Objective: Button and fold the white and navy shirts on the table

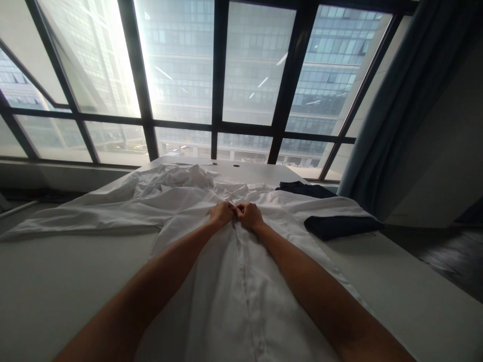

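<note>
A white button-up shirt (211, 281) lies spread on the table, its collar end away from me and its front placket running down the middle towards me. Both hands meet on the upper placket. My left hand (222, 213) is closed, pinching the shirt's front edge. Right beside it, my right hand (249, 214) is closed on the same edge, fingertips touching or nearly touching the left ones. Whether a button sits between the fingers is hidden. One sleeve (94, 213) stretches out to the left; the other reaches right across dark folded cloth.
A dark folded cloth (339, 226) lies on the right of the white table (407, 281), with another dark cloth (305, 189) behind it. Crumpled white fabric (177, 176) is bunched at the far left. Windows line the back; a blue-grey curtain (400, 110) hangs at right.
</note>
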### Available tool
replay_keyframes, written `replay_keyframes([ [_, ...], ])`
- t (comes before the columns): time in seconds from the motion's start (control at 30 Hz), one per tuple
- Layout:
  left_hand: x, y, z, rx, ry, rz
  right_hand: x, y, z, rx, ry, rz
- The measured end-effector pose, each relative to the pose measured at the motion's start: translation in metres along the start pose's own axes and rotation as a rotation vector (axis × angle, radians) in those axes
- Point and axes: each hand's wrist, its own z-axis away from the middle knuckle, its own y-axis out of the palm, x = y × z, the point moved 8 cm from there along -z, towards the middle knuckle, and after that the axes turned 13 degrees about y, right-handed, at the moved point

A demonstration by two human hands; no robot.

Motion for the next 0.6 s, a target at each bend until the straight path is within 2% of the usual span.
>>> replay_keyframes([
  [0.23, -0.005, -0.003, 0.004, -0.031, -0.020, 0.035, -0.014, 0.003, -0.008, 0.062, 0.064, -0.336],
  [0.5, -0.004, -0.003, 0.007, -0.085, -0.087, 0.151, -0.027, 0.014, -0.015, 0.179, 0.141, -0.576],
  [0.6, -0.001, -0.002, 0.006, -0.095, -0.108, 0.184, -0.025, 0.015, -0.017, 0.182, 0.117, -0.593],
])
